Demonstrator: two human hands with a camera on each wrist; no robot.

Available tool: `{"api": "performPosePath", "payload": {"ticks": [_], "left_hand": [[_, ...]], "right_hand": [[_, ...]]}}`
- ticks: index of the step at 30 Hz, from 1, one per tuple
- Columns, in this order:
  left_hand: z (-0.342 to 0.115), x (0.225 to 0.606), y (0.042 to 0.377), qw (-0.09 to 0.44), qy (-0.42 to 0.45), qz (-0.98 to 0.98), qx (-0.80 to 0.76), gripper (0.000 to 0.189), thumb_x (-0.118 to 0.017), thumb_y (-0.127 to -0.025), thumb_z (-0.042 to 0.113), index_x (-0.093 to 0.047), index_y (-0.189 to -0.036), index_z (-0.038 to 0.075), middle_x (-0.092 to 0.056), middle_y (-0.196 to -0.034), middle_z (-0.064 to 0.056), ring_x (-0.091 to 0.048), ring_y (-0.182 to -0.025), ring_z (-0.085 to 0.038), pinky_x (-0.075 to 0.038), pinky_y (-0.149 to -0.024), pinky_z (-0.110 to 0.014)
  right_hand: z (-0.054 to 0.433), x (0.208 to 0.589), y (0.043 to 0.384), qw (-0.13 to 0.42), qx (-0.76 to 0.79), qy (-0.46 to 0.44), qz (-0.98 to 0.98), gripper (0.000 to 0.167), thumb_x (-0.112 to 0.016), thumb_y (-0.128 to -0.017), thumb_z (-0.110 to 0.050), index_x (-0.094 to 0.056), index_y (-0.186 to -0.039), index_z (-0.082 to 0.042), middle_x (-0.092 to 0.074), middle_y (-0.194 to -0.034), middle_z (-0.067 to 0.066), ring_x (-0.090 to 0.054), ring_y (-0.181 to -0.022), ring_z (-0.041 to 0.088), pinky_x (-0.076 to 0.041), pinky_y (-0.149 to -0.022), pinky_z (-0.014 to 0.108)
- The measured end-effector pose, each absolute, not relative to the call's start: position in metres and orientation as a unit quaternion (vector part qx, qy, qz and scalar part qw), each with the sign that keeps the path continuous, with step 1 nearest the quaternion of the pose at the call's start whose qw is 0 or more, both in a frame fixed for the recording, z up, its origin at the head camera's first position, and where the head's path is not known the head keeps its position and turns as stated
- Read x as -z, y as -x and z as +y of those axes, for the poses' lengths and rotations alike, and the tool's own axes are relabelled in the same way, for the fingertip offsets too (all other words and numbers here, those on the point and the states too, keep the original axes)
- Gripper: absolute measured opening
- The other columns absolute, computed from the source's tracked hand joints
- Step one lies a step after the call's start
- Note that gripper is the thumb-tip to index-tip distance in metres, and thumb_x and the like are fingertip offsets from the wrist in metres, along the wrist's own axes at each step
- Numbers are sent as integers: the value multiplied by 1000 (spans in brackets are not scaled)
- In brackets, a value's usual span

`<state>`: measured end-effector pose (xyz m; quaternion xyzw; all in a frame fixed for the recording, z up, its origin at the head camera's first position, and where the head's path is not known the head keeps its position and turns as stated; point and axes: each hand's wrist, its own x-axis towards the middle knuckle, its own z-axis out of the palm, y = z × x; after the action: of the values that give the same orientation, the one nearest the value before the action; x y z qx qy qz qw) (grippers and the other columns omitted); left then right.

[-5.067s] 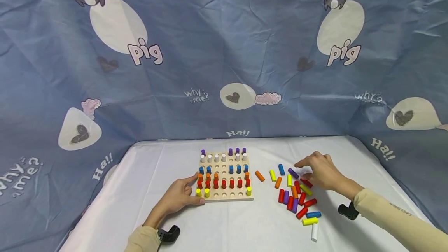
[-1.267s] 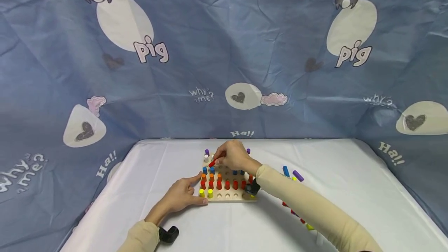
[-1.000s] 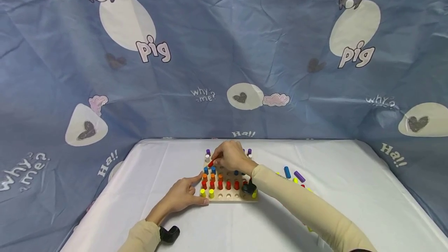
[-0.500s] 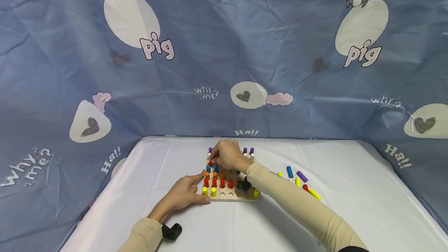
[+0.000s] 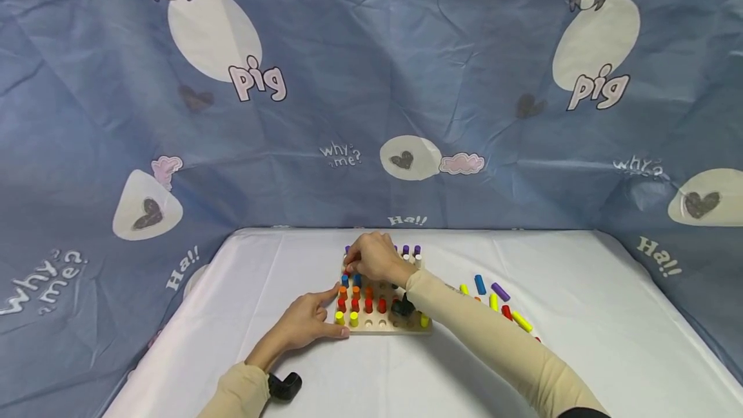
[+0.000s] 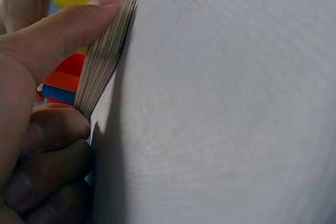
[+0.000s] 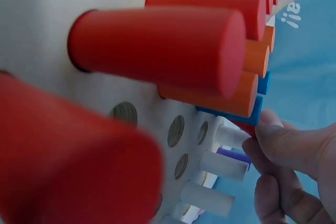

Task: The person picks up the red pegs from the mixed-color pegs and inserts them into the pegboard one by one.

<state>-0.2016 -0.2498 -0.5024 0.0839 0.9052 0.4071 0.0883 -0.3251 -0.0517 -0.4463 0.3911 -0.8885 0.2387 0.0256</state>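
The wooden pegboard [image 5: 383,332] lies on the white table, with rows of coloured pegs standing in its holes. At its front left corner my left hand [image 5: 302,321] holds the board. The left thumb [image 6: 79,27] presses the front edge, and curled fingers lie at the left side in the left wrist view. Over the board's back left part, my right hand [image 5: 376,257] pinches a red peg [image 5: 347,273] between thumb and fingertips. This peg is just behind the left blue peg [image 5: 345,281]. Its lower end is hidden, so I cannot tell how deep it sits.
Loose pegs lie right of the board, among them a blue peg [image 5: 480,284], a purple peg [image 5: 500,291] and a yellow peg [image 5: 522,321]. The right sleeve [image 5: 493,340] covers part of that pile. A patterned blue cloth [image 5: 371,82] hangs behind the table.
My right hand has come from the loose pegs to the board with a red peg. The slanted peg has since gone lower behind the blue pegs. My left hand stays on the board's corner.
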Motion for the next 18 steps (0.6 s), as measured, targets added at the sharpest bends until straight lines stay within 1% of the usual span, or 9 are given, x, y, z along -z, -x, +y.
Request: {"api": "performPosePath", "payload": {"ticks": [4, 6, 13, 18], "left_hand": [[-250, 502, 200, 88, -81, 903, -412, 105, -95, -76, 46, -45, -161, 7, -30, -52, 12, -22, -50, -7, -22, -48, -23], [-250, 503, 200, 88, -79, 904, -410, 106, -94, -75, 47, -46, -161, 7, -30, -51, 13, -22, -50, -6, -22, -47, -23], [-250, 504, 200, 85, -79, 907, -404, 105, -95, -75, 47, -46, -160, 6, -31, -52, 13, -22, -51, -7, -23, -48, -23], [-249, 503, 201, 82, -82, 909, -401, 105, -95, -75, 46, -47, -160, 6, -31, -51, 13, -22, -51, -7, -22, -48, -24]], "right_hand": [[-53, 446, 325, 21, -252, -405, -879, 3, -84, -92, -18, -87, -90, -17, -81, -88, -6, -72, -79, 7, -56, -77, 27], [-54, 445, 325, 16, -256, -412, -874, 3, -84, -92, -15, -87, -90, -16, -81, -89, -5, -72, -80, 7, -56, -76, 26], [-54, 446, 324, 28, -252, -418, -872, 5, -84, -92, -14, -87, -90, -17, -82, -93, -4, -74, -86, 10, -58, -82, 30], [-55, 446, 324, 37, -255, -424, -868, 6, -83, -92, -11, -87, -91, -15, -82, -93, -3, -74, -84, 11, -58, -79, 29]]}}
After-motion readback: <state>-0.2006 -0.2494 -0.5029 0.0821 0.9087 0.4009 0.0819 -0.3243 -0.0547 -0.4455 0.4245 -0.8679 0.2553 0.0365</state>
